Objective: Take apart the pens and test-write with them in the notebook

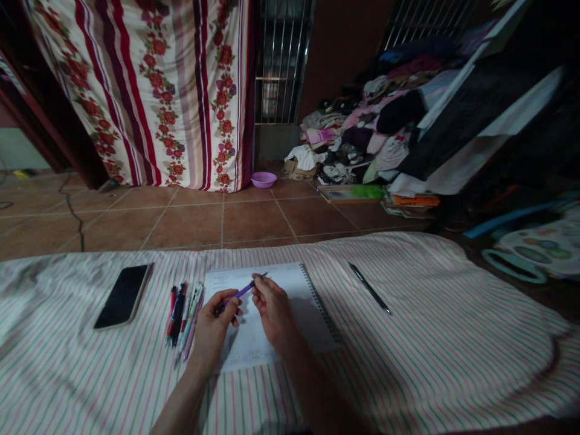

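Note:
A purple pen (244, 290) is held between my two hands, tilted up to the right above a spiral notebook (290, 320). My left hand (220, 311) is closed around its lower left end. At the dark tip end, the thumb and fingers of my right hand (272, 302) pinch it. The notebook lies open on a pale page with faint writing near its top and bottom edges; its spiral runs down the right side. Just left of the notebook several pens (181, 317) lie side by side. A single dark pen (369, 287) rests apart to the right.
A black-screened phone (122, 296) lies at left on the striped cloth (430, 338). Beyond it are a tiled floor (181, 217), a floral curtain (167, 90), a pink basin (263, 179) and a heap of clothes (367, 124). A cable (75, 211) crosses the floor at left.

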A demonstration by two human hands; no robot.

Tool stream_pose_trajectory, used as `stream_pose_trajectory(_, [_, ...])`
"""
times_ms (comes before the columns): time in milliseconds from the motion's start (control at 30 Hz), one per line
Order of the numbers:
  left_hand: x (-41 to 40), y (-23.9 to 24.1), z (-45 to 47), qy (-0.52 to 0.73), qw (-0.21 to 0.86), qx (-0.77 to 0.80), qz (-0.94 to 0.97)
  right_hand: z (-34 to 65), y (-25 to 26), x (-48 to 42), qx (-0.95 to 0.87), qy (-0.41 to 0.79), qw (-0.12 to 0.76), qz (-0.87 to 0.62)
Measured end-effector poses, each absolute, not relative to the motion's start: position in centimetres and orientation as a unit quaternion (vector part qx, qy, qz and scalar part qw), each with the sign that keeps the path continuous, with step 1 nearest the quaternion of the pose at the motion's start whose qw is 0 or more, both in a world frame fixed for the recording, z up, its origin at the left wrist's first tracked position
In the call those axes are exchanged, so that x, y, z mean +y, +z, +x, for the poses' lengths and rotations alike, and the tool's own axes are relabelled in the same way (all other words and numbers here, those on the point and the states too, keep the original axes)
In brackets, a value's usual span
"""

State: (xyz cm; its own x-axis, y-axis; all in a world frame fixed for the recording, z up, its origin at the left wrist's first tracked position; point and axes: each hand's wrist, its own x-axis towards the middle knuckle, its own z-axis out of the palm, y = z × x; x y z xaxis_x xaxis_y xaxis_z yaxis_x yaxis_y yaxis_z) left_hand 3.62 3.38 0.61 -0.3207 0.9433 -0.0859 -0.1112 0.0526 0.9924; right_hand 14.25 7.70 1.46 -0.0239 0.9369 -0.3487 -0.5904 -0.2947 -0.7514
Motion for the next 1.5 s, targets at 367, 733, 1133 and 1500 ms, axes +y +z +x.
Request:
stream_pose_trajectory(367, [3.4, -0.1, 3.6, 0.481, 0.314, 0.646, 0.502, 14.5, 1.0, 8.0, -0.204, 0.688, 0.558, -0.417])
stream_pose_trajectory(733, [3.3, -0.2, 3.6, 0.447, 0.224, 0.658, 0.563, 14.8, 1.0, 8.2, -0.200, 0.695, 0.553, -0.414])
stream_pose_trajectory(1133, [3.4, -0.6, 3.2, 0.392, 0.128, 0.654, 0.634, 14.8, 0.7, 8.2, -0.198, 0.708, 0.540, -0.409])
stream_pose_trajectory(1500, [3.2, -0.3, 3.0, 0.398, 0.106, 0.648, 0.640, 14.9, 0.6, 8.2, -0.206, 0.714, 0.538, -0.399])
